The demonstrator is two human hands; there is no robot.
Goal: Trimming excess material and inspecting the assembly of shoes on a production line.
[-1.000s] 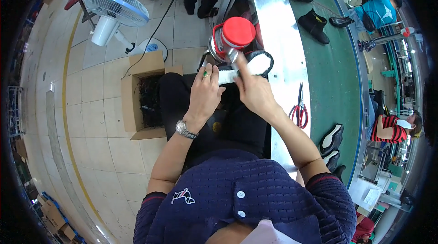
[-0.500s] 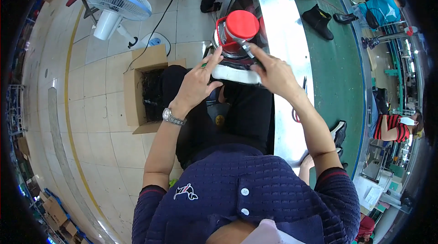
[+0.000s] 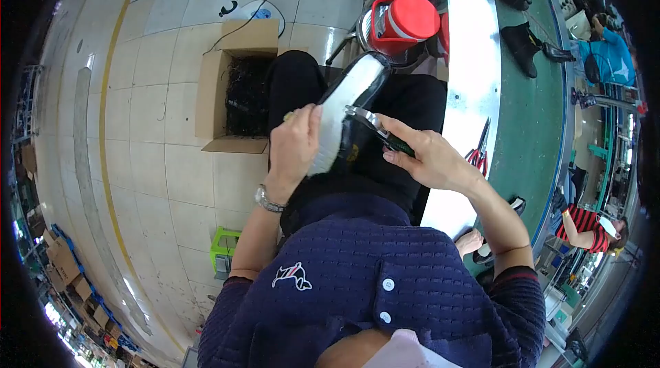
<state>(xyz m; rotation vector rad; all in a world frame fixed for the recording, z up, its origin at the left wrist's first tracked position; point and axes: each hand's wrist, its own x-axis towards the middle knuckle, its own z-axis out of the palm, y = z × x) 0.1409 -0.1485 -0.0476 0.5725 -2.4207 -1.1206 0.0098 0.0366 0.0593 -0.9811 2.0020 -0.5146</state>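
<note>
The left hand has its fingers clamped on the near left part of a shoe, which lies over the thighs with its white sole turned up and its black upper showing along the right side. The sole runs from beneath the left fingers up and away to the right, its far end well beyond them. The right hand has its fingers closed around the dark handle of a metal-headed hand tool. The tool's head points left from those fingers to the sole's right edge; whether it touches cannot be told.

Beyond both hands' fingers stands a red-lidded container. Well to the left of the left fingers, on the floor, is an open cardboard box with a dark, tangled mass in it. Just right of the right fingers runs a shiny metal counter, with red-handled scissors on it. Farther right is a green surface; black boots rest on it, beyond the right fingers. Another person's hand is at the counter, nearer the body than the right fingers.
</note>
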